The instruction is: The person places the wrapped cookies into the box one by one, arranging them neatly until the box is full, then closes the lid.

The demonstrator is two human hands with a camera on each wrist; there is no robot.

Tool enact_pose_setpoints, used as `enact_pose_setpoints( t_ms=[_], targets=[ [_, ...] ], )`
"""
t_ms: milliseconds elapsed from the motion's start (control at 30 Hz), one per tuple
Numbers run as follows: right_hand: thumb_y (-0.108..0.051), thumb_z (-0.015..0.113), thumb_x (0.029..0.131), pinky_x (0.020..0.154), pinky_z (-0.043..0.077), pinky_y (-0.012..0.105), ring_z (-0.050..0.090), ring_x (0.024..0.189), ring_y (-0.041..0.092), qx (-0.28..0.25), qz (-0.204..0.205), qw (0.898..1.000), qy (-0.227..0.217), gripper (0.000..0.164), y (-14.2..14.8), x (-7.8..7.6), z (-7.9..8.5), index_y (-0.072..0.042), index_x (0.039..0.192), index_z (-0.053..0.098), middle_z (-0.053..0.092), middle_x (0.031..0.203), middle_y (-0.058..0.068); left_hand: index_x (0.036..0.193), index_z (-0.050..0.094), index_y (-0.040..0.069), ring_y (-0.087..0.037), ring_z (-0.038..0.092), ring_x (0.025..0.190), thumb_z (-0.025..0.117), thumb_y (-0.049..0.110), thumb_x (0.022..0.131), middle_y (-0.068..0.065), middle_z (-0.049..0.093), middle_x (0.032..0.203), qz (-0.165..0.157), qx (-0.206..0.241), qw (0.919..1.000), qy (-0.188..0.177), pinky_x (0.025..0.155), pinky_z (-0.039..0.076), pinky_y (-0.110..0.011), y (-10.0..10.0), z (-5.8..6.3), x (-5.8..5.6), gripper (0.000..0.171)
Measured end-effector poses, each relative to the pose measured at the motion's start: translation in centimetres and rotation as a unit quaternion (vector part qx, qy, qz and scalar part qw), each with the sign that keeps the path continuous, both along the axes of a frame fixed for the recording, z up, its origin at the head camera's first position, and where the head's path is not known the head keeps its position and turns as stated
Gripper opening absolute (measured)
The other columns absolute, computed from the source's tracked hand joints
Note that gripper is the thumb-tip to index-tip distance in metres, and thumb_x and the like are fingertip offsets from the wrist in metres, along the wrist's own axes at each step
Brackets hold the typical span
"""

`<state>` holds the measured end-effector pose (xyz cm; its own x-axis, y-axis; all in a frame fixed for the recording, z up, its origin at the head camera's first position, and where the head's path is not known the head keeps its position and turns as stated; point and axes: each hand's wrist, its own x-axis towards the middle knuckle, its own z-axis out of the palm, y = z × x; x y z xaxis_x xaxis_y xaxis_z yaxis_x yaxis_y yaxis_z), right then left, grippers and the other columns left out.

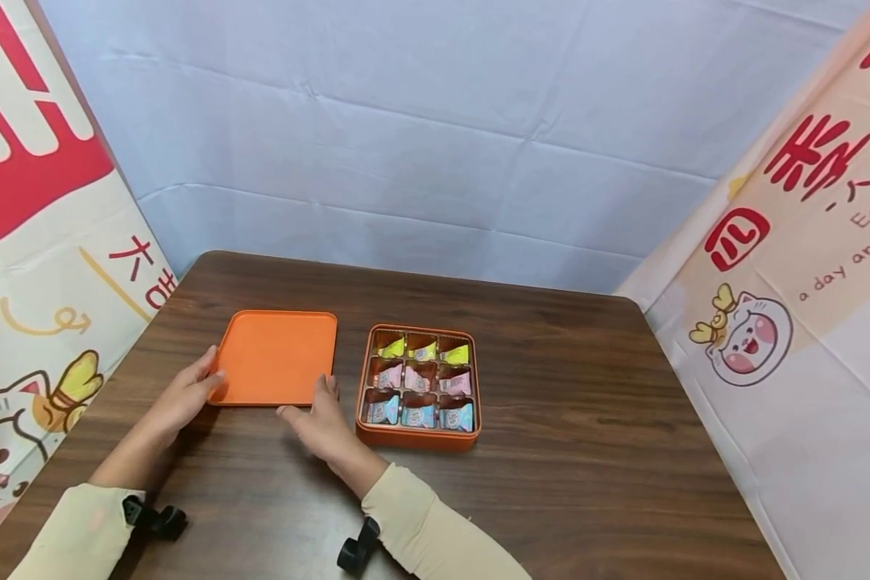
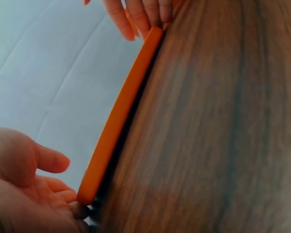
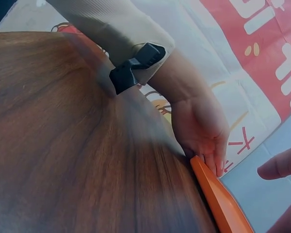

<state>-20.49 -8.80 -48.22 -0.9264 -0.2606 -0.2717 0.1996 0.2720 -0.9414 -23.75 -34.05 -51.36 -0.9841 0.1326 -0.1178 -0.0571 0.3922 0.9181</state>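
Observation:
A flat orange lid (image 1: 275, 358) with a low rim lies at the left part of the table. My left hand (image 1: 188, 390) is at its left edge, fingertips touching the rim; in the left wrist view the thumb (image 2: 53, 159) stands apart from the lid. At the near right corner is my right hand (image 1: 326, 419), its fingers extended along the right edge. A dark strip shows under the lid's rim (image 2: 117, 124) in the left wrist view. Right of the lid stands an open orange box (image 1: 416, 437) with rows of yellow, pink and blue wrapped sweets (image 1: 417, 416) in brown compartments.
The brown wood-grain table (image 1: 580, 451) has a pale cloth (image 1: 406, 161) hanging behind it. Printed banners stand at the left (image 1: 36, 266) and right (image 1: 783, 266). Black straps with mounts (image 1: 155, 518) sit on both sleeved wrists.

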Motion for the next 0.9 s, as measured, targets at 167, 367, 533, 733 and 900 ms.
enact_pose_setpoints(
  t_ms=[167,367,533,733,900],
  targets=[
    [-0.027,0.069,0.095,0.123,0.013,0.046,0.004,0.155,0.027,-0.01,-0.01,1.0,0.006,0.087,0.1,0.1,0.1,0.002,0.16,0.019,0.005,0.169,0.015,0.156,0.006,-0.012,-0.044,0.001,0.15,0.032,0.014,0.112,-0.03,0.003,0.163,0.019,0.015,0.9995,0.022,0.109,0.013,-0.005,0.0,-0.1,0.2,0.058],
    [-0.024,0.069,0.094,0.123,0.015,0.045,0.006,0.155,0.028,-0.024,-0.017,1.0,0.011,0.087,0.1,0.5,0.7,0.004,0.16,0.02,0.006,0.168,0.019,0.157,0.019,-0.008,-0.037,0.018,0.15,0.035,0.018,0.112,-0.028,0.02,0.161,0.063,0.015,0.9972,0.036,0.101,0.03,-0.004,-0.3,-0.2,0.3,0.054],
    [-0.024,0.068,0.094,0.123,0.015,0.044,0.007,0.155,0.026,-0.032,-0.018,0.999,0.012,0.086,0.2,0.8,1.4,0.004,0.159,0.021,0.007,0.169,0.018,0.156,0.025,-0.007,0.003,0.046,0.13,0.048,0.013,0.108,-0.026,0.026,0.156,0.103,0.09,0.9904,0.023,0.089,0.044,-0.007,-0.7,-0.1,0.1,0.057],
    [-0.023,0.067,0.096,0.123,0.015,0.045,0.008,0.155,0.027,-0.046,-0.01,0.999,0.014,0.084,0.8,0.7,2.1,0.006,0.159,0.02,0.011,0.168,0.019,0.155,0.018,-0.011,0.018,0.055,0.105,0.053,0.011,0.106,-0.018,0.019,0.159,0.111,0.232,0.9664,0.006,0.084,0.049,-0.009,-1.2,0.5,0.5,0.064],
    [-0.02,0.068,0.094,0.122,0.022,0.045,0.018,0.153,0.03,-0.079,-0.02,0.996,0.024,0.083,1.1,0.4,2.4,0.007,0.158,0.023,0.018,0.166,0.019,0.155,0.019,-0.012,0.017,0.057,0.104,0.054,0.012,0.106,-0.018,0.019,0.16,0.115,0.256,0.9596,0.014,0.084,0.049,-0.01,-1.4,0.8,0.8,0.065]
  ],
)
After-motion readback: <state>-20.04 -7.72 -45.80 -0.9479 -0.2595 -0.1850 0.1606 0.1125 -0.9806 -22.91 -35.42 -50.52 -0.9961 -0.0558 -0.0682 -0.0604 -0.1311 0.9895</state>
